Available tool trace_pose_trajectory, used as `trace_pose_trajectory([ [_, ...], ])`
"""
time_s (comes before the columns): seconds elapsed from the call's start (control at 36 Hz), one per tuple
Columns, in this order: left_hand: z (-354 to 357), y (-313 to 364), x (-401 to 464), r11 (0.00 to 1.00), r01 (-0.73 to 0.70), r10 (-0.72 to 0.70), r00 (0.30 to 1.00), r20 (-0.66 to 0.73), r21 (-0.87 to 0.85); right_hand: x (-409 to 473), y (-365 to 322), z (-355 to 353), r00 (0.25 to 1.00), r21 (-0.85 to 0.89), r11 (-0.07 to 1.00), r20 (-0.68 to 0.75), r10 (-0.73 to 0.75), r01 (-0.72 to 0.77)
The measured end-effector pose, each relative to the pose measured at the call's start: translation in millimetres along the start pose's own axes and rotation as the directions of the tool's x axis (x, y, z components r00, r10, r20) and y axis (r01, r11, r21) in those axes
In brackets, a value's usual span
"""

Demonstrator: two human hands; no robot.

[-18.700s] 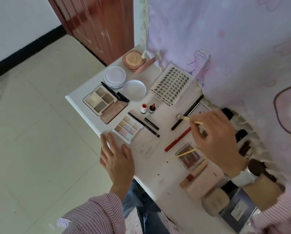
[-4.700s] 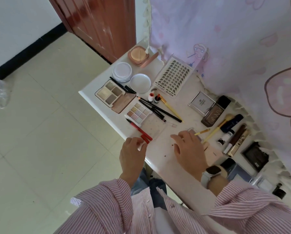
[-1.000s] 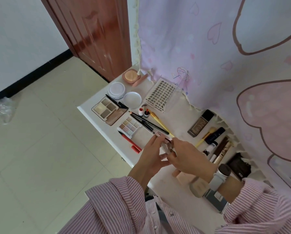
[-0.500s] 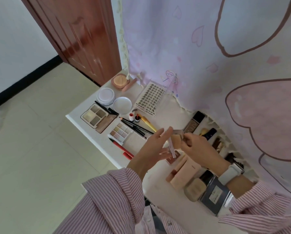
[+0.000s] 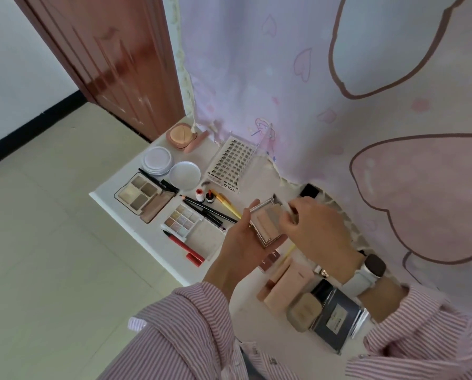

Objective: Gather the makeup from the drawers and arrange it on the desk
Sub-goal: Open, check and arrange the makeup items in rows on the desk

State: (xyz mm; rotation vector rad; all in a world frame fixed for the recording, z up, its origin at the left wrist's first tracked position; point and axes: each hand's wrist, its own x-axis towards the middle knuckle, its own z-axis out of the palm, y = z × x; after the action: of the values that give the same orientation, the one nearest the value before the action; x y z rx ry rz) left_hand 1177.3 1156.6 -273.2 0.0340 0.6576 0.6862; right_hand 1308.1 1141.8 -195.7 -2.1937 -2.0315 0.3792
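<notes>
Above the white desk (image 5: 136, 229), my left hand (image 5: 243, 242) cups a small square compact (image 5: 266, 224) with beige powder inside, lid open. My right hand (image 5: 315, 229) is on the compact's far side, its fingers pinched on the silvery lid edge. Laid out on the desk are a four-pan palette (image 5: 144, 194), a pastel eyeshadow palette (image 5: 182, 222), a red pencil (image 5: 184, 248), black pencils (image 5: 207, 209), two small bottles (image 5: 204, 195), a lash tray (image 5: 230, 163), round white compacts (image 5: 158, 160) and a peach puff case (image 5: 181, 135).
Near my right wrist lie peach tubes (image 5: 287, 283), a beige bottle (image 5: 303, 311) and a dark box (image 5: 336, 319). A pink patterned curtain (image 5: 339, 105) hangs over the desk's far side. A brown door (image 5: 114, 56) stands at the back left, tiled floor (image 5: 51, 256) to the left.
The compact, earlier edge-on between both hands, now lies open and flat in my left palm. My right hand has moved up to its lid. The camera view shifted slightly.
</notes>
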Motion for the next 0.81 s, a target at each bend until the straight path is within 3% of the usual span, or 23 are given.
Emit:
trace_pose_trajectory([
  [0.06,-0.5,2.9,0.0,1.0,-0.003,0.003,0.998,-0.06,0.002,3.5,5.8,1.5,0.998,0.086,0.995,0.037,0.054,-0.057],
  [0.14,3.3,3.0,0.2,0.987,0.008,0.022,0.983,-0.182,0.162,4.7,10.8,5.3,0.994,0.158,0.983,0.063,0.087,-0.096],
  [0.22,13.8,-0.2,0.2,0.902,-0.089,0.204,0.951,-0.235,0.422,2.8,10.6,8.2,0.991,0.19,0.974,0.069,0.114,-0.125],
  [0.28,21.3,-5.9,-1.9,0.728,-0.183,0.403,0.894,-0.195,0.661,1.9,10.2,9.2,0.99,0.216,0.966,0.062,0.129,-0.14],
  [0.33,23.5,-13.7,-3.2,0.42,-0.228,0.565,0.823,-0.056,0.879,1.1,9.7,9.3,0.988,0.248,0.956,0.069,0.141,-0.154],
  [0.39,21.1,-19.0,-4.1,0.152,-0.21,0.604,0.793,0.078,0.966,0.6,9.5,6.9,0.984,0.286,0.942,0.077,0.158,-0.174],
  [0.47,11.0,-21.8,0.3,-0.053,-0.159,0.567,0.808,0.161,0.986,0.4,9.7,0.9,0.984,0.29,0.94,0.055,0.169,-0.178],
  [0.58,6.8,-19.2,1.5,-0.182,-0.142,0.57,0.791,0.222,0.973,0.5,10.9,-3.8,0.982,0.289,0.939,0.022,0.189,-0.187],
  [0.81,9.6,-15.9,-2.1,-0.273,-0.101,0.542,0.805,0.239,0.957,0.5,12.9,-5.4,0.982,0.282,0.943,-0.01,0.187,-0.176],
])
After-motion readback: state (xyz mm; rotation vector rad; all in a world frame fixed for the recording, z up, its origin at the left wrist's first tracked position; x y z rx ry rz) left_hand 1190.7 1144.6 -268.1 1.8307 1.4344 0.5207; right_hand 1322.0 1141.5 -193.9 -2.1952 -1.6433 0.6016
